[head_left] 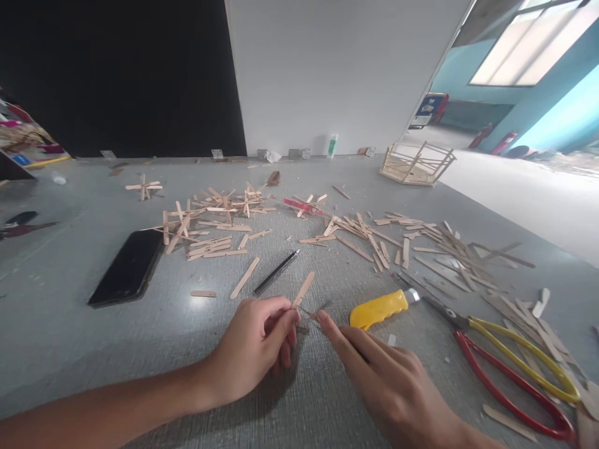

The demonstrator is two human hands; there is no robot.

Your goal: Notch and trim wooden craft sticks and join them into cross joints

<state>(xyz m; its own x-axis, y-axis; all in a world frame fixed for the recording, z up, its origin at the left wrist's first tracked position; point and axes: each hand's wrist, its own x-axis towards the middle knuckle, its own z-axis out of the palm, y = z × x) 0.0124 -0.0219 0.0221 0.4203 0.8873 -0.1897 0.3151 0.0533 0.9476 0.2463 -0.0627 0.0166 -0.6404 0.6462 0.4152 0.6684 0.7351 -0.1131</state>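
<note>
My left hand (pixel 262 340) pinches a wooden craft stick (pixel 305 288) between thumb and fingers, its rounded end pointing up and away. My right hand (pixel 390 374) is closed, index finger stretched along a thin, dark, blade-like tool (pixel 309 313). Its tip meets the stick's edge beside my left fingertips; most of the tool is hidden by the hand. Just beyond the right hand lies a yellow-handled utility knife (pixel 380 310). A black pen (pixel 277 272) and a loose craft stick (pixel 244 278) rest beyond the left hand.
Piles of craft sticks (pixel 219 243) spread across the grey table. Red-and-yellow-handled scissors (pixel 510 368) lie at right, a phone (pixel 126 268) at left. A small stick-built frame (pixel 416 165) stands by the far right edge. A glue bottle (pixel 332 146) stands against the back panel (pixel 337 75).
</note>
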